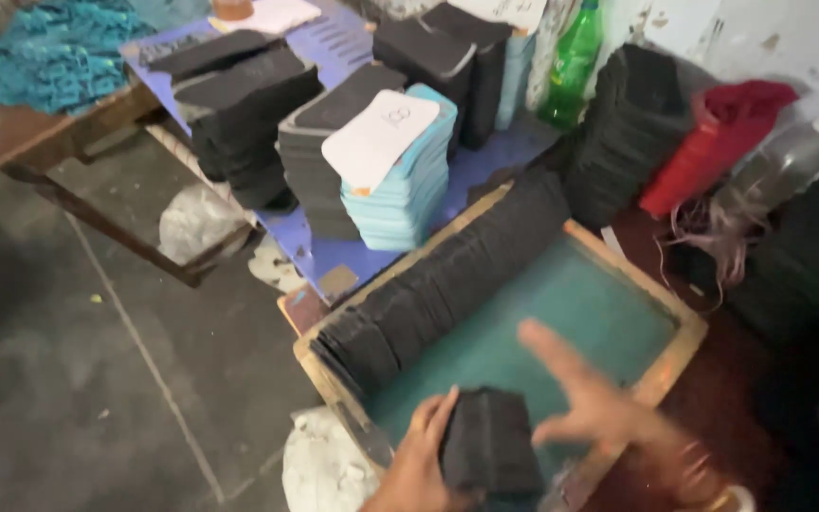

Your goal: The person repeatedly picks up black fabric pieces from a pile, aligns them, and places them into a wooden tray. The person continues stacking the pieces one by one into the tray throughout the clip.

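My left hand (419, 460) grips a small stack of black foam pieces (490, 441) over the near corner of a wooden-framed green screen (580, 303). Just to the right of the stack, my right hand (594, 403) is blurred, its fingers spread and one finger stretched toward the screen; it holds nothing. A long row of black foam pieces (447, 275) lies along the screen's left edge.
A blue board (334, 256) carries stacks of black foam (248, 104), a light-blue stack (400, 180) topped by a white card, and a green bottle (571, 62). More black stacks (632, 128), red fabric (713, 142), a clear bottle (789, 152) stand right. Grey floor lies left.
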